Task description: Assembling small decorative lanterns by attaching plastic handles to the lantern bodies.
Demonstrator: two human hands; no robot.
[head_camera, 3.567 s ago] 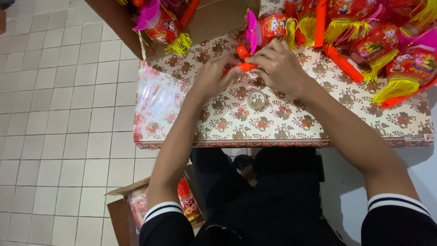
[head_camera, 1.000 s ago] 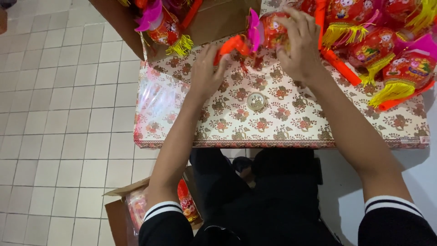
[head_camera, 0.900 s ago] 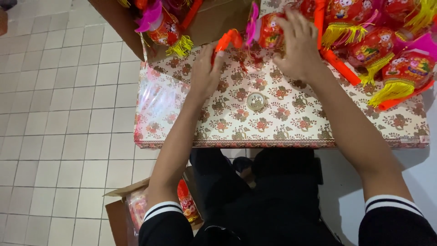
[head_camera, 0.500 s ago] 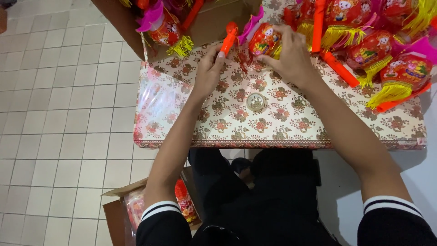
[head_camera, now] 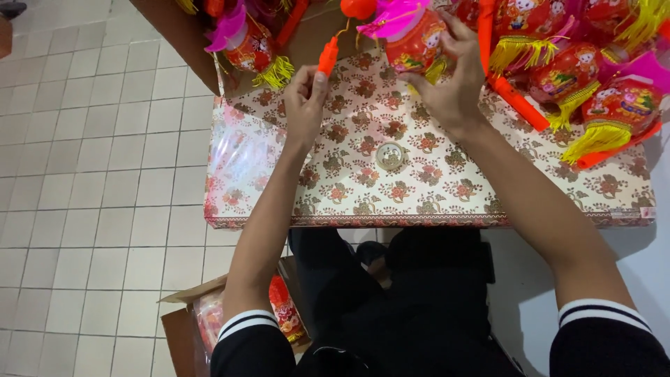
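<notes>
My left hand (head_camera: 305, 98) pinched a small orange stick handle (head_camera: 327, 56) upright between thumb and fingertips, above the far edge of the floral-patterned table (head_camera: 419, 188). My right hand (head_camera: 447, 84) wrapped loosely around a red toy lantern (head_camera: 417, 45) with a pink top, just right of the handle. More lanterns with yellow tassels (head_camera: 593, 77) lay piled at the far right. A cardboard box (head_camera: 188, 328) sat on the tiled floor, near left.

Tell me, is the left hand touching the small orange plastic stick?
Touching. The head view shows the left hand pinching the lower end of the small orange plastic stick between thumb and fingertips, no gap visible.
</notes>
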